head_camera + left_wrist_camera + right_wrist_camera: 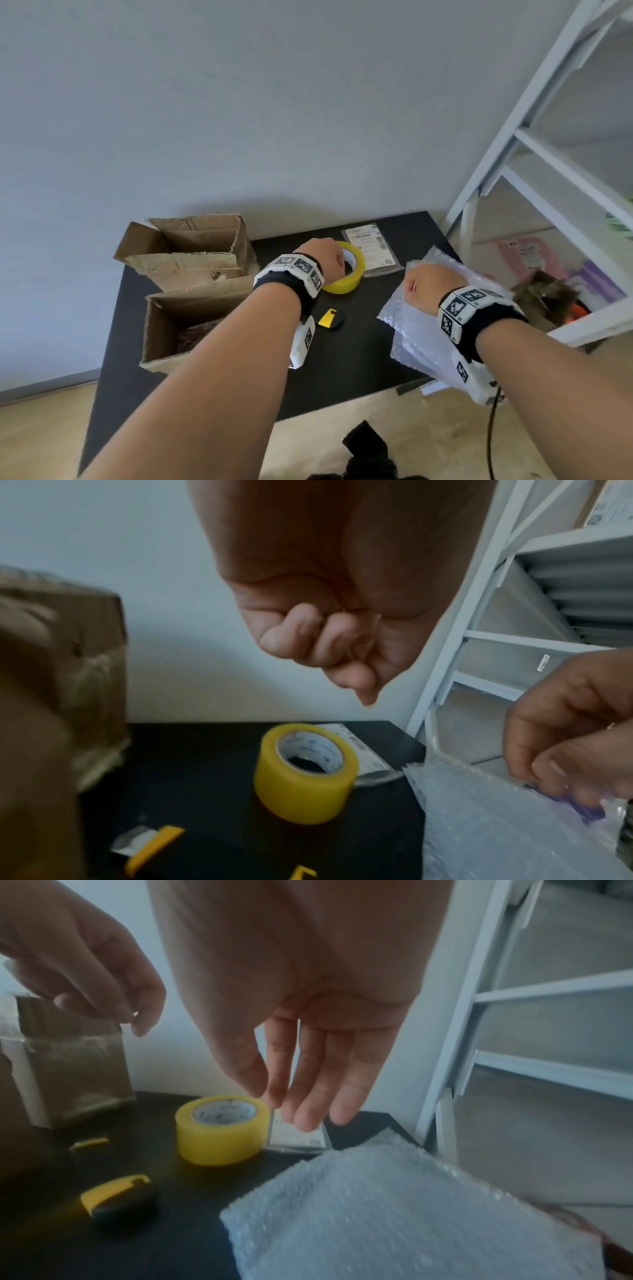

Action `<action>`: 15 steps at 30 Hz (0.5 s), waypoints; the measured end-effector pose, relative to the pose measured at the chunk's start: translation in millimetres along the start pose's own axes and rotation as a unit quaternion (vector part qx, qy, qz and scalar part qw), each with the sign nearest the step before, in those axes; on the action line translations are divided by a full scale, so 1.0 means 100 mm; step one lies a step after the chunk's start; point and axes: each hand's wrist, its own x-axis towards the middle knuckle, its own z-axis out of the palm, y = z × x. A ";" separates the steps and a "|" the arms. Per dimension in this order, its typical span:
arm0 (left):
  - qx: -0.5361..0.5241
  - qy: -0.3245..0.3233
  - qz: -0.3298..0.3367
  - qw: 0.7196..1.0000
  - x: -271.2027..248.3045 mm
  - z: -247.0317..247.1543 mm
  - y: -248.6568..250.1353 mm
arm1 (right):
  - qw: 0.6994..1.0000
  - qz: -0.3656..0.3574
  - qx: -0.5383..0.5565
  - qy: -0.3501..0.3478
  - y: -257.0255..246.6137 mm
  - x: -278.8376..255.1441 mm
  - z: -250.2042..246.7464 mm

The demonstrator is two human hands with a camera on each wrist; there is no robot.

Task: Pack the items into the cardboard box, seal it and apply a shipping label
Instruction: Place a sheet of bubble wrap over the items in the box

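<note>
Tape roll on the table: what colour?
Yellow, with a white inner core; the tape roll shows best in the right wrist view.

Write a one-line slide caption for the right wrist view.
Open right hand hovers above bubble wrap, with yellow tape roll and shipping label on the black table.

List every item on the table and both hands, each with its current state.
cardboard box: open, flaps up, something dark inside
second cardboard box: open, behind the first
tape roll: lying flat, untouched
shipping label: flat on table, not applied
yellow-and-black cutter: lying on table
bubble wrap: lying at table's right edge
left hand: fingers curled, holding nothing
right hand: fingers straight, above bubble wrap, holding nothing
</note>
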 end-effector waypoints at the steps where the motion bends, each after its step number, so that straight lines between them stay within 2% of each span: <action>1: 0.001 -0.012 0.002 1.000 0.08 0.08 0.07 | 1.000 0.003 -0.002 0.003 0.08 0.03 0.08; 3: 0.010 -0.040 -0.001 0.999 0.22 0.22 0.18 | 1.000 0.010 -0.001 -0.008 0.19 0.10 0.23; 8: -0.021 -0.100 -0.069 0.992 0.45 0.50 0.21 | 0.997 -0.012 0.008 -0.075 0.30 0.28 0.54; 15: -0.062 -0.065 -0.095 0.991 0.45 0.68 0.05 | 0.994 -0.009 -0.038 -0.106 0.27 0.47 0.94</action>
